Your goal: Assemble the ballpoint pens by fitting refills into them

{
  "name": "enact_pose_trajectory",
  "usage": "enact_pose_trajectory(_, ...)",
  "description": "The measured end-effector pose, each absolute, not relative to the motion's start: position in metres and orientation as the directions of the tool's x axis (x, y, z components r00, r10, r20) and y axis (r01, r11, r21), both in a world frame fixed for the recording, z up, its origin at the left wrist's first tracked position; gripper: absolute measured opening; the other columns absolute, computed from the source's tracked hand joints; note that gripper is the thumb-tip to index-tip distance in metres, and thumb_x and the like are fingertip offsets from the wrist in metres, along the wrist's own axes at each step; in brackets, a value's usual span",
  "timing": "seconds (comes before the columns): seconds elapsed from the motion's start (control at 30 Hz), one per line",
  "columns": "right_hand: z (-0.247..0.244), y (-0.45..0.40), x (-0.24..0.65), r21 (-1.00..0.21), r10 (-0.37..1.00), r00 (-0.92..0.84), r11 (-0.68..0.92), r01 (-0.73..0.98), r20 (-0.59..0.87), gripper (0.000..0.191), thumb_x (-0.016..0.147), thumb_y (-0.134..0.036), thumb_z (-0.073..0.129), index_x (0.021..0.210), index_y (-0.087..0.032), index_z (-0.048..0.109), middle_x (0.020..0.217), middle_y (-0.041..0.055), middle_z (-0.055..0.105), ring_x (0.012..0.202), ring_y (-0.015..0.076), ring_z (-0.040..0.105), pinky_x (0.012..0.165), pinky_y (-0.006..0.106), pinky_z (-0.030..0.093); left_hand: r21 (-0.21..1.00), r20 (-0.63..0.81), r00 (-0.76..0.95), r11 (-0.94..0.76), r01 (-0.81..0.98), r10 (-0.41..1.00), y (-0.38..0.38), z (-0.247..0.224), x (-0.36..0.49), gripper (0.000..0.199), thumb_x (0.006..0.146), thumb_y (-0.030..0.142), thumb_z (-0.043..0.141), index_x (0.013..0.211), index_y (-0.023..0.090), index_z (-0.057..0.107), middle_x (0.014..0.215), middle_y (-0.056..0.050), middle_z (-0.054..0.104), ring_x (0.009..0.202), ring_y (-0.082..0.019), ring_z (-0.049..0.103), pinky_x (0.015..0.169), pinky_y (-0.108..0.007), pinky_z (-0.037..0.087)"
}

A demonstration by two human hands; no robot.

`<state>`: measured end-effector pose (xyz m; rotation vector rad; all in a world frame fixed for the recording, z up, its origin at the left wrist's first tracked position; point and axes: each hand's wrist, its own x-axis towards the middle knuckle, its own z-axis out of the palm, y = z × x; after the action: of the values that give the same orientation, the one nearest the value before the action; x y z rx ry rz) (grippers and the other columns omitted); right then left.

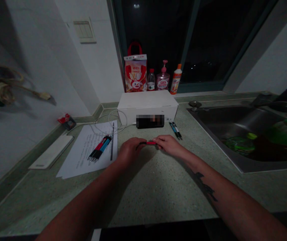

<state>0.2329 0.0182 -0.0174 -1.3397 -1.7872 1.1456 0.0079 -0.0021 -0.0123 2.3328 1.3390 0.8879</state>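
Note:
A red and black pen (150,143) lies level between my two hands, above the countertop. Around its dark end the fingers of my left hand (130,149) are closed. My right hand (167,144) pinches its red end. To the left, several red, blue and black pens (100,149) rest in a bunch on printed paper sheets (83,140). Two more pens (175,130), one teal and one white with dark tips, lie side by side beyond my right hand.
A white box (147,100) stands at the back, with a black device (150,122) and white cable before it. At right is a metal sink (218,134). A flat white case (52,152) lies left. Behind the box are bottles (163,80) and a red bag (135,75).

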Motion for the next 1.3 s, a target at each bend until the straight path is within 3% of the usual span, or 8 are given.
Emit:
enact_pose_trajectory(0.23,-0.014,0.017,0.234,-0.926,0.957,-0.291,0.105,0.364,-0.006,0.024,0.087,-0.041,0.064,0.081,-0.019,0.071,0.061,-0.0017,0.059,0.052,0.0119,0.046,0.052,0.025,0.035,0.576,0.311,0.386,-0.495,0.65,0.868,-0.003,-0.006,0.006,0.023,0.096,0.025,0.059,0.11,0.022,0.077,0.105,-0.006,0.079,0.096,-0.023,0.072,0.089,-0.036,0.054)
enact_pose_trajectory(0.43,-0.01,0.016,0.235,-0.867,0.938,-0.281,0.305,0.394,0.203,0.015,0.089,-0.033,0.066,0.089,-0.02,0.075,0.08,0.0035,0.072,0.074,0.0171,0.063,0.07,0.03,0.048,0.689,0.172,0.358,-0.372,0.622,0.918,-0.004,0.003,0.008,0.031,0.099,0.027,0.049,0.111,0.021,0.077,0.083,-0.002,0.077,0.082,-0.02,0.071,0.083,-0.033,0.052)
enact_pose_trajectory(0.5,-0.012,0.016,0.236,-0.853,0.929,-0.295,0.331,0.403,0.221,0.011,0.087,-0.03,0.069,0.091,-0.021,0.075,0.087,0.0045,0.074,0.081,0.0188,0.065,0.076,0.033,0.049,0.702,0.164,0.343,-0.354,0.618,0.925,-0.003,0.001,0.008,0.029,0.098,0.026,0.05,0.109,0.02,0.077,0.085,-0.003,0.077,0.083,-0.02,0.07,0.082,-0.033,0.052)
enact_pose_trajectory(0.6,-0.016,0.016,0.234,-0.844,0.914,-0.358,0.341,0.414,0.194,0.014,0.085,-0.028,0.072,0.097,-0.022,0.075,0.096,0.0053,0.075,0.089,0.0204,0.066,0.081,0.034,0.05,0.672,0.226,0.323,-0.387,0.631,0.919,0.0,-0.004,0.008,0.024,0.094,0.021,0.056,0.107,0.019,0.077,0.098,-0.006,0.077,0.095,-0.022,0.069,0.089,-0.035,0.051)
enact_pose_trajectory(0.77,-0.019,0.015,0.233,-0.828,0.899,-0.432,0.292,0.478,0.067,0.03,0.098,-0.035,0.054,0.084,-0.019,0.075,0.068,0.0022,0.067,0.065,0.0172,0.061,0.066,0.031,0.047,0.591,0.299,0.38,-0.482,0.647,0.875,0.0,-0.011,0.009,0.02,0.094,0.02,0.06,0.105,0.021,0.077,0.101,-0.005,0.076,0.097,-0.022,0.068,0.091,-0.036,0.051)
enact_pose_trajectory(0.97,-0.019,0.016,0.233,-0.792,0.9,-0.357,0.401,0.461,0.248,0.011,0.087,-0.028,0.071,0.094,-0.021,0.075,0.096,0.0058,0.075,0.089,0.0196,0.067,0.082,0.033,0.05,0.591,0.235,0.361,-0.427,0.685,0.902,-0.004,-0.007,0.012,0.023,0.096,0.022,0.058,0.11,0.022,0.076,0.097,-0.005,0.078,0.096,-0.023,0.069,0.088,-0.036,0.051)
enact_pose_trajectory(1.17,-0.017,0.011,0.229,-0.786,0.885,-0.446,0.369,0.496,0.133,0.023,0.098,-0.032,0.057,0.091,-0.021,0.076,0.079,0.0029,0.073,0.075,0.0179,0.066,0.074,0.032,0.05,0.576,0.306,0.396,-0.5,0.647,0.866,-0.003,-0.011,0.012,0.021,0.095,0.022,0.058,0.105,0.022,0.076,0.101,-0.005,0.077,0.098,-0.022,0.068,0.091,-0.035,0.05)
enact_pose_trajectory(1.3,-0.018,0.011,0.229,-0.747,0.879,-0.399,0.446,0.493,0.262,0.009,0.089,-0.024,0.068,0.094,-0.021,0.075,0.094,0.0054,0.074,0.089,0.019,0.067,0.081,0.032,0.05,0.59,0.243,0.381,-0.448,0.672,0.892,-0.004,-0.01,0.012,0.022,0.097,0.024,0.057,0.109,0.021,0.076,0.099,-0.006,0.077,0.094,-0.023,0.068,0.087,-0.036,0.051)
